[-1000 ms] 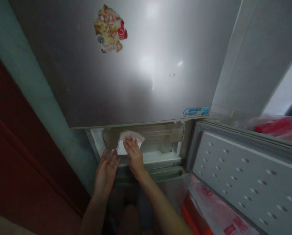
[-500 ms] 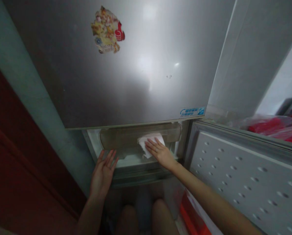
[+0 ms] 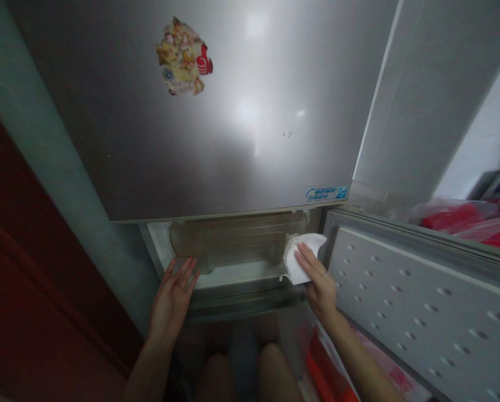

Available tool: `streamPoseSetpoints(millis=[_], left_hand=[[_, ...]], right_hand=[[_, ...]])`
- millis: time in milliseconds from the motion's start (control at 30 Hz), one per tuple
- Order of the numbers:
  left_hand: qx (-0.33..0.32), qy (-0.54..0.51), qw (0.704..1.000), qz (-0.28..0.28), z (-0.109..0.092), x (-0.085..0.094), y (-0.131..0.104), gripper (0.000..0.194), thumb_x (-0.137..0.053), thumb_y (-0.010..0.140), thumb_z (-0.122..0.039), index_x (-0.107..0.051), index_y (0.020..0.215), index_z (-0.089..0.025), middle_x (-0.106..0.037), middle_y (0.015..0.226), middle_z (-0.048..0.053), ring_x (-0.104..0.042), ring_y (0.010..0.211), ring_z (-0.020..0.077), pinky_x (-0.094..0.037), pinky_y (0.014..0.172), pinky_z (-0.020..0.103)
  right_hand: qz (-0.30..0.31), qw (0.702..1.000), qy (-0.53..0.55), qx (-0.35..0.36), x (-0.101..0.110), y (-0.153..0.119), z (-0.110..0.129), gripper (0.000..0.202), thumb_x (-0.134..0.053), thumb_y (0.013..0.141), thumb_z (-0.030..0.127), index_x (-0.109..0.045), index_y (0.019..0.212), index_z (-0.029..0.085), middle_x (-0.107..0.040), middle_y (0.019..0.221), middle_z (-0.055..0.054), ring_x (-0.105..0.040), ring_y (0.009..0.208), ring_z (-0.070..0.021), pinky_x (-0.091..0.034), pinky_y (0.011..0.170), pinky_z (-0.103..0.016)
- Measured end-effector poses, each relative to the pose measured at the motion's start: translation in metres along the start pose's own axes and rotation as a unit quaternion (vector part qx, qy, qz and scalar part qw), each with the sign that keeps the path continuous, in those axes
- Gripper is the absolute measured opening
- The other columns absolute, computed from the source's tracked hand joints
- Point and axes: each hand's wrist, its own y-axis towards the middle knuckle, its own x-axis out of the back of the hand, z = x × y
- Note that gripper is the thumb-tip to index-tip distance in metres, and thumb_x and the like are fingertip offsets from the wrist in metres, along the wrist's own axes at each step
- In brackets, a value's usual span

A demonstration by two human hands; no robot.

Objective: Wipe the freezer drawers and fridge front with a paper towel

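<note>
My right hand (image 3: 318, 279) holds a white cloth (image 3: 298, 262), perhaps a paper towel, its fingers lying over it at the right end of the opened fridge compartment. Behind the cloth is a translucent drawer front (image 3: 233, 240) inside that compartment. At the compartment's left side, my left hand (image 3: 172, 298) is held palm up with its fingers apart, near the white rim, and nothing is in it. Whether its fingertips touch the rim I cannot tell.
Above is the closed silver upper door (image 3: 233, 111) with a food sticker (image 3: 183, 58). The dimpled lower door (image 3: 400, 301) stands open on the right. A red bag (image 3: 327, 368) lies below it, and red plastic-wrapped things (image 3: 463, 220) show behind it. A dark red panel (image 3: 36, 279) stands at left.
My right hand has moved right with the white cloth, from the middle of the drawer front to the compartment's right end. My left hand has stayed nearly in place.
</note>
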Motion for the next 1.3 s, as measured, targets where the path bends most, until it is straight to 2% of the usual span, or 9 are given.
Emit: streamPoseSetpoints(millis=[133,500,600,700,800,900,1067,1167,1300], left_hand=[[-0.006,0.0,1.0,-0.001,0.0,-0.003,-0.001,0.032,-0.052,0.081,-0.013,-0.057,0.111,-0.022,-0.067,0.112,0.01,-0.056,0.12,0.0222,-0.032,0.111,0.046],[0.0,-0.003,1.0,-0.005,-0.002,0.0,-0.002,0.037,-0.053,0.081,-0.012,-0.055,0.116,-0.022,-0.065,0.117,0.012,-0.053,0.122,0.0228,-0.031,0.111,0.046],[0.003,-0.006,1.0,-0.007,-0.001,0.002,-0.002,0.037,-0.053,0.08,-0.012,-0.055,0.117,-0.022,-0.064,0.118,0.012,-0.053,0.123,0.0228,-0.032,0.111,0.046],[0.006,-0.008,1.0,-0.009,0.001,0.003,-0.002,0.037,-0.053,0.081,-0.013,-0.055,0.117,-0.023,-0.064,0.119,0.012,-0.053,0.123,0.0229,-0.03,0.111,0.047],[0.003,-0.005,1.0,-0.008,0.001,0.002,-0.003,0.037,-0.053,0.081,-0.014,-0.054,0.118,-0.023,-0.063,0.12,0.012,-0.053,0.123,0.0225,-0.031,0.111,0.046],[0.001,-0.006,1.0,-0.011,0.001,0.001,-0.004,0.036,-0.052,0.082,-0.013,-0.055,0.117,-0.023,-0.063,0.121,0.012,-0.053,0.123,0.0225,-0.031,0.111,0.046],[0.003,-0.011,1.0,-0.01,0.002,-0.002,-0.007,0.034,-0.052,0.081,-0.011,-0.056,0.114,-0.022,-0.063,0.12,0.012,-0.052,0.124,0.0235,-0.03,0.111,0.048],[0.006,-0.01,1.0,-0.016,0.003,-0.002,-0.007,0.035,-0.052,0.081,-0.011,-0.057,0.114,-0.022,-0.063,0.12,0.011,-0.052,0.123,0.0231,-0.03,0.112,0.047],[0.004,-0.003,1.0,-0.018,0.004,0.003,-0.005,0.036,-0.053,0.08,-0.012,-0.057,0.114,-0.023,-0.062,0.121,0.01,-0.053,0.123,0.0226,-0.031,0.112,0.047]], right_hand=[[-0.076,0.996,-0.046,-0.021,-0.009,0.015,-0.008,0.059,-0.03,0.084,0.003,-0.048,0.134,0.028,-0.039,0.146,0.0,-0.034,0.137,-0.0168,-0.024,0.116,-0.048],[-0.056,0.988,-0.142,0.005,-0.035,0.033,-0.031,0.084,-0.028,0.064,-0.002,-0.031,0.145,0.024,-0.026,0.152,-0.002,-0.019,0.143,-0.0178,-0.016,0.116,-0.054],[-0.063,0.994,-0.084,-0.012,-0.032,0.031,-0.017,0.074,-0.029,0.071,0.002,-0.036,0.142,0.021,-0.031,0.15,-0.003,-0.023,0.142,-0.018,-0.013,0.117,-0.053],[-0.137,0.98,0.037,-0.138,-0.029,0.026,0.008,0.052,-0.037,0.084,0.017,-0.049,0.135,0.02,-0.044,0.142,-0.005,-0.036,0.136,-0.0197,-0.02,0.116,-0.048],[-0.245,0.893,0.188,-0.328,-0.028,0.018,0.03,0.044,-0.056,0.081,0.034,-0.061,0.12,0.015,-0.062,0.123,-0.009,-0.053,0.12,-0.0241,-0.034,0.109,-0.048],[-0.284,0.795,0.326,-0.426,-0.025,0.015,0.04,0.047,-0.065,0.073,0.032,-0.062,0.116,0.015,-0.067,0.111,-0.009,-0.061,0.109,-0.0239,-0.043,0.103,-0.046],[-0.225,0.707,0.484,-0.465,-0.027,0.011,0.039,0.045,-0.061,0.071,0.022,-0.06,0.115,0.018,-0.066,0.114,-0.009,-0.063,0.106,-0.0241,-0.046,0.1,-0.049],[-0.169,0.67,0.509,-0.513,-0.047,-0.027,0.046,0.036,-0.062,0.069,0.022,-0.063,0.105,0.016,-0.07,0.102,-0.009,-0.064,0.104,-0.0254,-0.049,0.097,-0.049],[-0.097,0.529,0.508,-0.673,-0.077,-0.106,0.068,0.022,-0.065,0.063,0.019,-0.065,0.083,0.011,-0.071,0.078,-0.011,-0.067,0.095,-0.0291,-0.054,0.085,-0.046]])
